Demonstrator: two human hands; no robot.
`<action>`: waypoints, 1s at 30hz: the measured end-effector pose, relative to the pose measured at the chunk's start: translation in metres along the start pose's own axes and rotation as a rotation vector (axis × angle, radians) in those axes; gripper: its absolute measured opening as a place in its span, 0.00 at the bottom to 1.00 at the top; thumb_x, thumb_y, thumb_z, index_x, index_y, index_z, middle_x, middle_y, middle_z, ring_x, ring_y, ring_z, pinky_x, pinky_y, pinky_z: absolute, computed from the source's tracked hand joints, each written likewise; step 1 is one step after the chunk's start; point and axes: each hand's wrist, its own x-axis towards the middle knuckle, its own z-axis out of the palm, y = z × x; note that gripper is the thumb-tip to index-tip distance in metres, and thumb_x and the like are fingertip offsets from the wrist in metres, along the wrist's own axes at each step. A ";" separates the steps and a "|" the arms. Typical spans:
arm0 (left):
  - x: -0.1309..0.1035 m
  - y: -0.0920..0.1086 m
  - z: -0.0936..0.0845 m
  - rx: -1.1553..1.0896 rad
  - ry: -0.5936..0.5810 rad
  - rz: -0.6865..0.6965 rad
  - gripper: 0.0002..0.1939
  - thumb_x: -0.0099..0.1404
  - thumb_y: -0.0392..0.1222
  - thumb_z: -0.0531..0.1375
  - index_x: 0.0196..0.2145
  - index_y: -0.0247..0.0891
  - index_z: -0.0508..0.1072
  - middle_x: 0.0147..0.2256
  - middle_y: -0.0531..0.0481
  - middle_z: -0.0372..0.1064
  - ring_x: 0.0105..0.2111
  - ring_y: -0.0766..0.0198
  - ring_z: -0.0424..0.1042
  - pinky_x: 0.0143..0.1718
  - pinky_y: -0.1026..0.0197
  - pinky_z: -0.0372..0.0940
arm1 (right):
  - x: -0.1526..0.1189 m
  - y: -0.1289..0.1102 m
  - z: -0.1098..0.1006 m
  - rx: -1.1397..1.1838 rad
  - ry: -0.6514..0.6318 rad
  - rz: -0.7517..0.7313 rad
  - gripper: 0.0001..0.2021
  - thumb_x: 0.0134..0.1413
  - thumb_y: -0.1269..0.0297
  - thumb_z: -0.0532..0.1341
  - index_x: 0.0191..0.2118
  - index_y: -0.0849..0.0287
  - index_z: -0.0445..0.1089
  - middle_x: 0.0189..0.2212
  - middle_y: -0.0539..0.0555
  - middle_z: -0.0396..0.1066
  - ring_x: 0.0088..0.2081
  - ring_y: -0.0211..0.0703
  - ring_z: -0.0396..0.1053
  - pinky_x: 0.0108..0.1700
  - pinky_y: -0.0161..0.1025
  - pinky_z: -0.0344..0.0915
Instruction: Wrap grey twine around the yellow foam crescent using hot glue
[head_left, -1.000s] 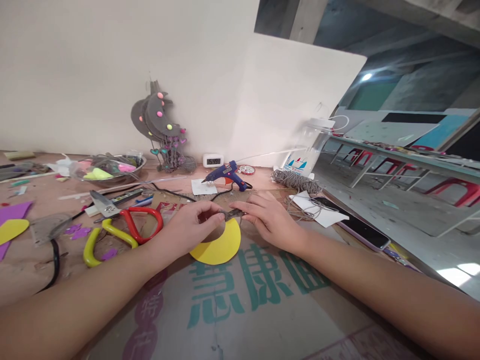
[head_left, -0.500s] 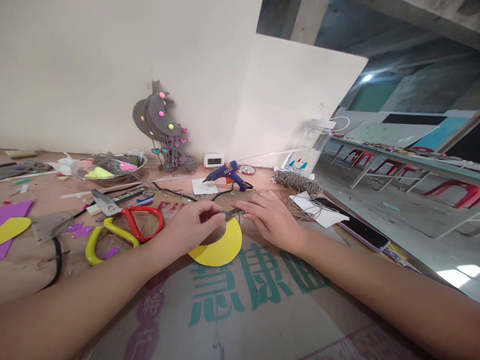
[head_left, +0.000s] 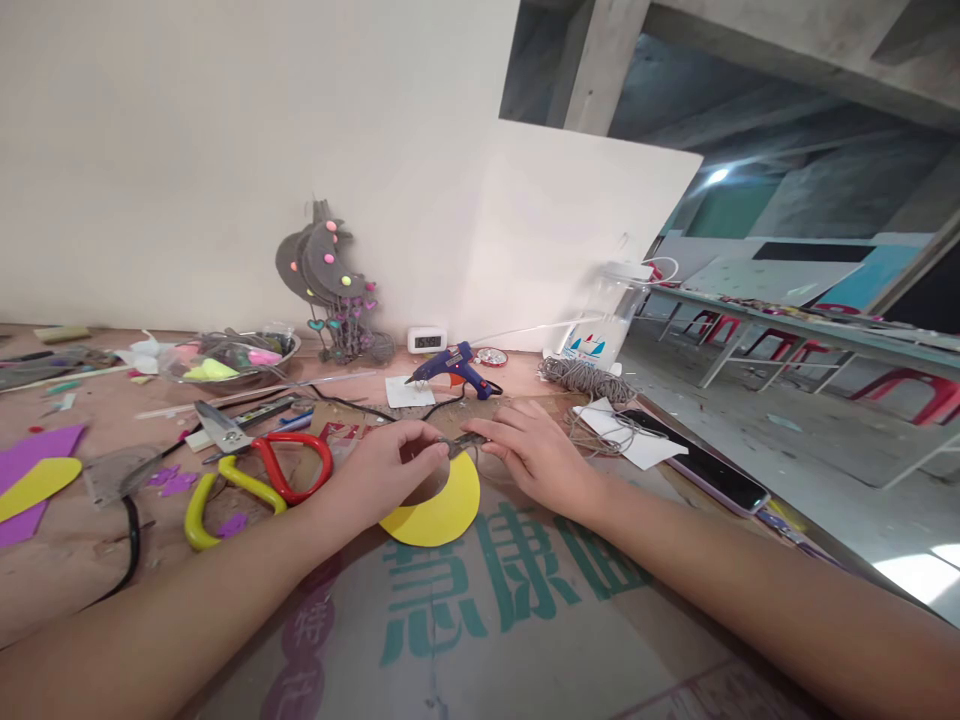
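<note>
A yellow crescent-shaped piece (head_left: 442,515) lies over the printed cardboard (head_left: 540,640), its curve toward me. Dark grey cord (head_left: 466,442) covers its upper right tip. My left hand (head_left: 394,465) pinches the crescent near that tip between thumb and fingers, hiding its left end. From the other side, my right hand (head_left: 536,450) has its fingers closed at the grey cord. A thin loose strand hangs below the right fingers.
Left are scissors (head_left: 274,470), purple foam sheet (head_left: 37,480) and a bowl (head_left: 247,375) of bits. Behind are a blue glue gun (head_left: 457,368), a small clock (head_left: 427,341) and hanging grey crescents (head_left: 322,260). Right are a grey cord bundle (head_left: 585,378) and a phone (head_left: 705,470).
The camera view has tilted up slightly, so the scene sits lower. Both hands stay at the crescent's tip with only slight finger movement.
</note>
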 end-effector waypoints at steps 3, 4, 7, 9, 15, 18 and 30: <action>0.001 0.000 0.000 0.000 -0.008 0.003 0.13 0.58 0.48 0.53 0.31 0.37 0.71 0.27 0.52 0.69 0.28 0.64 0.64 0.29 0.64 0.58 | 0.000 0.000 0.001 -0.025 -0.012 -0.007 0.16 0.61 0.65 0.48 0.51 0.59 0.65 0.31 0.56 0.65 0.37 0.44 0.60 0.42 0.43 0.57; 0.001 0.000 0.000 0.001 -0.007 0.006 0.13 0.58 0.48 0.53 0.30 0.37 0.71 0.27 0.52 0.69 0.28 0.64 0.64 0.29 0.64 0.58 | 0.000 0.000 0.001 -0.029 -0.014 -0.004 0.16 0.61 0.65 0.48 0.51 0.59 0.65 0.31 0.56 0.65 0.37 0.44 0.60 0.42 0.43 0.57; 0.001 -0.001 0.000 0.001 -0.005 0.014 0.13 0.58 0.48 0.53 0.31 0.37 0.72 0.28 0.52 0.69 0.28 0.64 0.65 0.29 0.63 0.58 | 0.000 0.001 0.001 -0.027 -0.017 0.002 0.16 0.61 0.65 0.47 0.51 0.59 0.65 0.32 0.57 0.66 0.37 0.44 0.60 0.42 0.43 0.57; 0.000 -0.002 0.000 0.001 -0.010 0.015 0.13 0.58 0.49 0.53 0.31 0.37 0.71 0.28 0.52 0.69 0.29 0.63 0.65 0.30 0.63 0.58 | 0.000 0.001 0.001 -0.022 -0.019 0.001 0.16 0.61 0.65 0.47 0.50 0.59 0.65 0.32 0.57 0.67 0.37 0.44 0.60 0.42 0.43 0.57; 0.000 -0.002 -0.001 0.013 -0.007 0.013 0.13 0.58 0.48 0.53 0.30 0.38 0.71 0.28 0.53 0.69 0.29 0.64 0.65 0.30 0.64 0.58 | 0.000 0.001 0.001 -0.023 -0.017 -0.004 0.16 0.61 0.65 0.47 0.51 0.59 0.65 0.32 0.57 0.66 0.38 0.44 0.60 0.42 0.43 0.57; 0.000 -0.002 0.000 0.010 -0.005 0.016 0.11 0.58 0.47 0.53 0.29 0.38 0.71 0.28 0.53 0.70 0.28 0.64 0.65 0.29 0.65 0.58 | 0.000 0.000 0.001 -0.033 -0.032 -0.003 0.16 0.61 0.65 0.47 0.50 0.59 0.65 0.32 0.56 0.66 0.37 0.44 0.60 0.42 0.42 0.56; 0.001 -0.003 0.001 -0.006 -0.002 0.005 0.12 0.57 0.48 0.53 0.30 0.38 0.71 0.28 0.53 0.70 0.29 0.63 0.66 0.30 0.64 0.58 | 0.000 -0.001 0.001 -0.032 -0.018 0.003 0.15 0.61 0.66 0.47 0.49 0.58 0.65 0.31 0.56 0.66 0.36 0.43 0.61 0.39 0.40 0.57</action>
